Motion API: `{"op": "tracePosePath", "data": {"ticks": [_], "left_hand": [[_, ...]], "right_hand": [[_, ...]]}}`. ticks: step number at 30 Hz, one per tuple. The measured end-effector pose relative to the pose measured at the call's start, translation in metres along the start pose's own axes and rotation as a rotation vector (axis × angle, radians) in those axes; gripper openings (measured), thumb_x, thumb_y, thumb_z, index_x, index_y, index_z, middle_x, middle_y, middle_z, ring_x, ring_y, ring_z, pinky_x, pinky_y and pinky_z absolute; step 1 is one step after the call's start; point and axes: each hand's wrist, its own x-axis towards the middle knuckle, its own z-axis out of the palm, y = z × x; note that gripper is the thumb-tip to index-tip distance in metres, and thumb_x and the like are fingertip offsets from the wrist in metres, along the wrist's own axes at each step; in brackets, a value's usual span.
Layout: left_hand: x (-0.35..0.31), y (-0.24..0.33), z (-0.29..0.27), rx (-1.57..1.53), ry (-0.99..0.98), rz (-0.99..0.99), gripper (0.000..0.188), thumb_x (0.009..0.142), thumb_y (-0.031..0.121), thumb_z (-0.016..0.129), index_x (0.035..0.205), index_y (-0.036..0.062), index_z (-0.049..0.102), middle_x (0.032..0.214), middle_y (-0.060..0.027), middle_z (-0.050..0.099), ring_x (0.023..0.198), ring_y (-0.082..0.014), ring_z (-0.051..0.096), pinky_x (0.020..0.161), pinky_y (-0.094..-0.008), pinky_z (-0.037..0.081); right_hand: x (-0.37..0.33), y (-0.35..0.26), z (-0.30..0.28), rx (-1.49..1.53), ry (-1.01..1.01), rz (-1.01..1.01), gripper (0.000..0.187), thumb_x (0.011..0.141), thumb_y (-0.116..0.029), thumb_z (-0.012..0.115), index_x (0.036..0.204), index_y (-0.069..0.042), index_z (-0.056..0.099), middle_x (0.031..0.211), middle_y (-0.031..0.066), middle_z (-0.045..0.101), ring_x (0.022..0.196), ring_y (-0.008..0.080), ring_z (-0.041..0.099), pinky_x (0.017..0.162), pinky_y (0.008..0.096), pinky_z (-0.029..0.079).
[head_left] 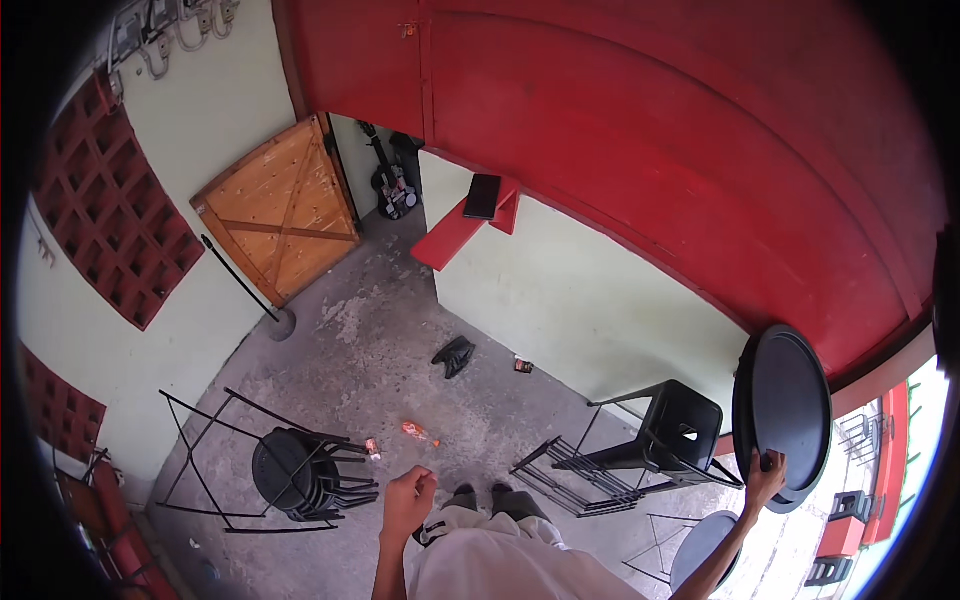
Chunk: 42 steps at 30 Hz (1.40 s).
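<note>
On the right, my right hand (767, 477) grips the lower rim of a round black tabletop (790, 410). It has a raised edge like a tray and is tilted up on its side. A second dark rim shows behind it, against the end of the pale counter wall. My left hand (408, 502) is held in front of my body with the fingers curled in, and nothing shows in it. Close to the tabletop, a black metal stool (685, 425) lies tipped over beside folded black metal frames (590, 480).
Stacked black stools (290, 470) lie left, inside a thin metal frame (200, 510). Litter includes an orange wrapper (415, 431) and a black bag (455, 357). A grey round table (705, 550) stands lower right. Beyond are a wooden gate (285, 210), guitar (393, 190) and red ledge (450, 238).
</note>
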Motion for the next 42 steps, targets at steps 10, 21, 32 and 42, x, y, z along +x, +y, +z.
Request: {"op": "tracePosePath", "data": {"ticks": [10,21,32,42], "left_hand": [[-0.008,0.024,0.05,0.017,0.005,-0.024,0.012,0.086,0.011,0.064,0.087,-0.0009,0.063,0.071,-0.0145,0.066,0.064,-0.0215,0.067,0.057,-0.0304,0.049],[-0.005,0.025,0.066,-0.076,0.032,-0.082,0.016,0.087,0.016,0.063,0.089,-0.0004,0.064,0.074,-0.0163,0.067,0.064,-0.0272,0.068,0.06,-0.0344,0.052],[-0.042,-0.007,-0.005,-0.211,0.28,-0.23,0.013,0.088,0.012,0.059,0.093,0.0008,0.064,0.072,-0.0097,0.066,0.065,-0.0169,0.064,0.06,-0.0314,0.05],[-0.076,-0.037,-0.1,-0.618,0.736,-0.177,0.083,0.082,-0.008,0.057,0.15,0.0116,0.013,0.133,-0.0165,0.042,0.086,-0.0137,0.059,0.075,-0.0259,0.049]], "right_hand": [[0.017,0.016,0.006,-0.087,0.058,-0.03,0.018,0.074,0.0,0.065,0.091,-0.002,0.06,0.099,0.014,0.06,0.085,0.0367,0.062,0.069,0.0444,0.047],[0.09,0.0,-0.084,0.036,0.536,-0.077,0.05,0.087,-0.035,0.07,0.114,0.007,0.064,0.129,0.0247,0.056,0.126,0.036,0.049,0.107,0.0478,0.037],[0.075,-0.229,-0.093,0.893,0.008,-0.741,0.063,0.082,-0.056,0.067,0.085,0.006,0.055,0.086,0.0084,0.047,0.077,0.0188,0.045,0.067,0.0308,0.033],[-0.078,-0.476,-0.064,1.363,-0.795,-1.051,0.034,0.057,-0.024,0.085,0.074,-0.001,0.067,0.063,0.0054,0.058,0.054,0.0189,0.057,0.049,0.0277,0.041]]}}
